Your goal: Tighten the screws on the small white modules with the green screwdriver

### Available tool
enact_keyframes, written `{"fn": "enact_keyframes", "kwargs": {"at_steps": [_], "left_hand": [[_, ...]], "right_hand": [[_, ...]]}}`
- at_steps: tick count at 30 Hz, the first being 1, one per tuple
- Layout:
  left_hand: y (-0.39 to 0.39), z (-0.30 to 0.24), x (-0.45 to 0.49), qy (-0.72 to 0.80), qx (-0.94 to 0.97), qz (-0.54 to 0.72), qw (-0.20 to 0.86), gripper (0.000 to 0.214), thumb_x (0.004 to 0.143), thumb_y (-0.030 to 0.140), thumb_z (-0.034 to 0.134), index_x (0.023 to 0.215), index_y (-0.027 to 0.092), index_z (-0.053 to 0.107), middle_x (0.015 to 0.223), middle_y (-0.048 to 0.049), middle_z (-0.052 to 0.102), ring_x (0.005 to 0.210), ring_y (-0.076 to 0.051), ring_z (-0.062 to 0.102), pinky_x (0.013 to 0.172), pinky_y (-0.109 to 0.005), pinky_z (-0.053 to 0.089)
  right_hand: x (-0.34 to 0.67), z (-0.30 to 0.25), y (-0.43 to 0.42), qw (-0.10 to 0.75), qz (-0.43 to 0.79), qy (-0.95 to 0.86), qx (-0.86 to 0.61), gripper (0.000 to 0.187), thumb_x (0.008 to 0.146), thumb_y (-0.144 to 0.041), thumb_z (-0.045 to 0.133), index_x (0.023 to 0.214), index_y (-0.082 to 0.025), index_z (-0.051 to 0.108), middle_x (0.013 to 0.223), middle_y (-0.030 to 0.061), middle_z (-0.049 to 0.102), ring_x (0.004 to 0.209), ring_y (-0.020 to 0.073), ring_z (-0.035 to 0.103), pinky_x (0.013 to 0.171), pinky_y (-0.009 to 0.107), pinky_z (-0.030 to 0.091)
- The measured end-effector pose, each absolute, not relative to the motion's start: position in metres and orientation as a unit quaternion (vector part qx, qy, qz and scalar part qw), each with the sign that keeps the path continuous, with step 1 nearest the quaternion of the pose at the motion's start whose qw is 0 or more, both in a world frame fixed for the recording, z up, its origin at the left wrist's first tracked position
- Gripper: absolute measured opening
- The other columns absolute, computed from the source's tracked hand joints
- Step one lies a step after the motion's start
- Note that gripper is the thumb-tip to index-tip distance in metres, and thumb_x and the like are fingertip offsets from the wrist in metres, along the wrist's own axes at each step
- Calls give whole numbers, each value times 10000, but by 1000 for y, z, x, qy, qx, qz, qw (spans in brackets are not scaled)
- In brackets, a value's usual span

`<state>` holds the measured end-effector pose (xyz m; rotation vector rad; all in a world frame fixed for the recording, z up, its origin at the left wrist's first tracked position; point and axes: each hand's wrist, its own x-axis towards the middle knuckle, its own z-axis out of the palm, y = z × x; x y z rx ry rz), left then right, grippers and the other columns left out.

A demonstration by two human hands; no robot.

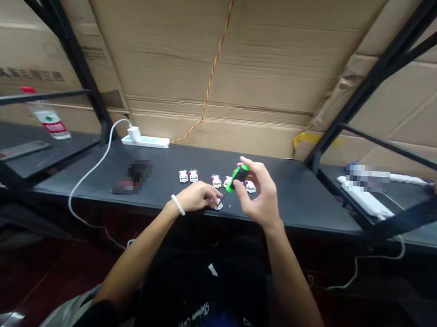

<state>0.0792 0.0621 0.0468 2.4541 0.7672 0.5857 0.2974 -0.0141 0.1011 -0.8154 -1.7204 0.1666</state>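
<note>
My right hand grips the green and black handle of a screwdriver, tilted with its thin shaft pointing down and left. The tip meets a small white and purple part near the table's front edge. Fingers of my left hand are closed on that same part and cover much of it; a white bracelet is on that wrist. Similar white and purple parts lie behind: a pair to the left, one in the middle, and one partly behind my right hand.
A white power strip with a plugged-in charger stands at the back left, its cable hanging over the front edge. A blurred dark object lies left. Black metal frame posts rise on both sides; a bottle stands beyond the left one.
</note>
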Motion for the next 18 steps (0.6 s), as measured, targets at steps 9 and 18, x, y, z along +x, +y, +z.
{"fn": "enact_keyframes", "kwargs": {"at_steps": [9,18], "left_hand": [[57,52,81,285,906,205,237,128,820,59,741,823,176,795,1119,-70,816,1064,-217,761,959,-296,561],[49,57,84,266,926,186,194,193,799,-11,649,815,164,727,1135,-79,788,1082,-233,740,978,-328,558]], "right_hand": [[297,101,-14,577,71,-733,-354,520,951,-252,648,1463,-287,564,1319,112,615,1134,257,662,876,410,641],[293,100,-9,608,33,-687,-396,434,909,-293,743,1335,-310,662,1131,68,608,923,216,636,740,384,611]]}}
